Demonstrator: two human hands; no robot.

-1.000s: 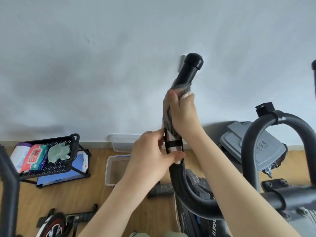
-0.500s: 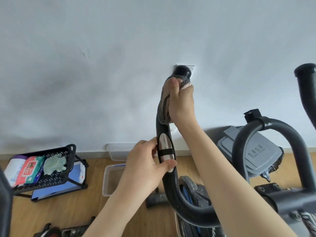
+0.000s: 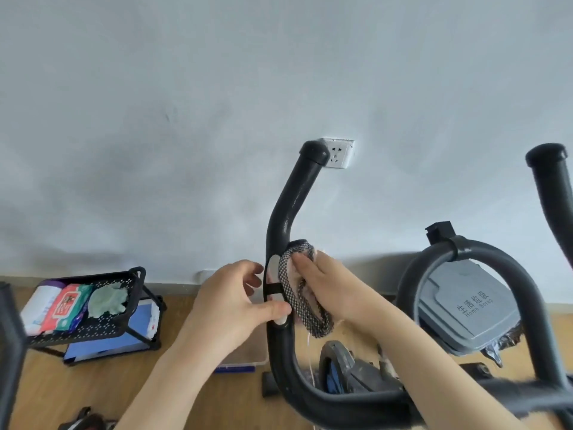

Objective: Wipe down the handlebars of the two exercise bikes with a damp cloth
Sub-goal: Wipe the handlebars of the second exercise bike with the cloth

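The black left handlebar (image 3: 288, 209) of the exercise bike rises in the centre, ending in a cap by a wall socket. My right hand (image 3: 322, 285) presses a black-and-white patterned cloth (image 3: 297, 293) against the bar's right side, beside the silver pulse sensor (image 3: 274, 268). My left hand (image 3: 235, 299) grips the bar from the left, thumb on the lower sensor plate. The bike's right handlebar (image 3: 555, 193) stands at the right edge, and a curved inner bar (image 3: 502, 268) loops between them.
A black wire rack (image 3: 102, 324) on the wooden floor at left holds wipe packs and a green rag. A clear plastic bin sits behind my left hand. A grey bin lid (image 3: 465, 308) lies behind the inner bar. Another bike's dark bar (image 3: 9, 346) crosses the left edge.
My right hand has slid the cloth down from the top of the handlebar to the sensor area, leaving the upper bar bare. The view has tilted down. My left hand has stayed at the sensor.
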